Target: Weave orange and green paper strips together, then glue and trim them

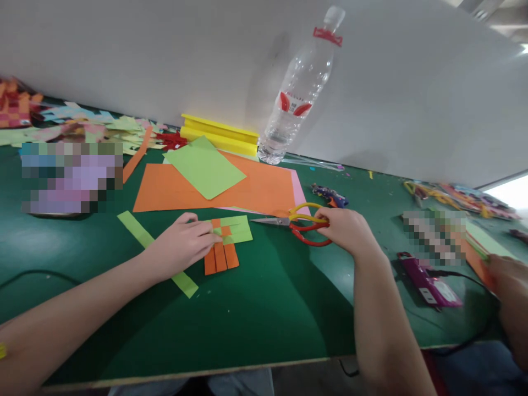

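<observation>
Hands divide the labour: left hand (185, 243) lies open, fingertips (213, 237) pinning the woven paper (231, 235) so its strips cannot slide, while right hand (346, 228) grips the scissors (303, 223) lying at its three o'clock on the worktop (256, 308).

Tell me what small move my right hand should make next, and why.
Probably lift the scissors off the table and bring the blades toward the woven paper strips: your right hand grips the handles, the blades lie shut, pointing at the weave, and your left hand pins it.
</observation>
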Demonstrator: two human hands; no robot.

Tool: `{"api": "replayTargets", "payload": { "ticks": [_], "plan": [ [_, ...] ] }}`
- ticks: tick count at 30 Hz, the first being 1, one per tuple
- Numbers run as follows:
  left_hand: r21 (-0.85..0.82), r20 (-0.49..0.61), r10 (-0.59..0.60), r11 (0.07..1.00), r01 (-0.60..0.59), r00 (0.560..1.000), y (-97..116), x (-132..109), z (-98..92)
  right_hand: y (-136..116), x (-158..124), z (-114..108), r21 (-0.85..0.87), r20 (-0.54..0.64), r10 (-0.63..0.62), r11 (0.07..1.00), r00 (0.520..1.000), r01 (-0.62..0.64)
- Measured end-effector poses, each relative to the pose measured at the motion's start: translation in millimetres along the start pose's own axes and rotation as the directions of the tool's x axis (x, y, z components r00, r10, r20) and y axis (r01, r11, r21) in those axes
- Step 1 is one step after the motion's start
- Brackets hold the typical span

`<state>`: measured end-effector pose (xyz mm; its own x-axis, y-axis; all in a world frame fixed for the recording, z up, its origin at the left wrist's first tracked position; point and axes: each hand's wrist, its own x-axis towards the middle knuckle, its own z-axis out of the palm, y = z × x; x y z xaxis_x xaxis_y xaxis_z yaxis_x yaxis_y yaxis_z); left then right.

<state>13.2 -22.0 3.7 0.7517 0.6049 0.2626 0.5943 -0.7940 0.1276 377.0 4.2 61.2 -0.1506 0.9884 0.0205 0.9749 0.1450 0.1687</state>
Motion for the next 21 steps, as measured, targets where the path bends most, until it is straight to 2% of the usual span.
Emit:
{"api": "replayTargets", "payload": {
  "ticks": [5,9,12,16,21],
  "plan": [
    [0.01,-0.005,0.008,1.0,-0.008,1.0,0.0,0.0,0.2,2.6,-1.1,-0.3,0.029,0.08,0.052,0.998,0.995,-0.054],
    [0.005,-0.009,0.003,1.0,-0.003,1.0,-0.1,0.0,0.7,10.7,-2.6,4.0,0.209,0.17,0.0,0.977,0.985,-0.036],
    [-0.01,-0.008,-0.006,1.0,0.006,1.0,0.1,0.3,0.3,15.4,-4.3,5.7,0.322,0.183,-0.032,0.946,0.983,-0.029],
    [-0.026,-0.009,-0.006,1.0,0.006,1.0,0.1,0.3,0.3,16.7,-6.4,2.9,0.406,0.185,-0.013,0.911,0.983,-0.065],
    [-0.025,-0.019,-0.003,1.0,0.003,1.0,-0.8,-0.4,1.2,19.8,-8.2,-4.3,0.447,0.276,0.016,0.883,0.961,-0.143]
  ]
}}
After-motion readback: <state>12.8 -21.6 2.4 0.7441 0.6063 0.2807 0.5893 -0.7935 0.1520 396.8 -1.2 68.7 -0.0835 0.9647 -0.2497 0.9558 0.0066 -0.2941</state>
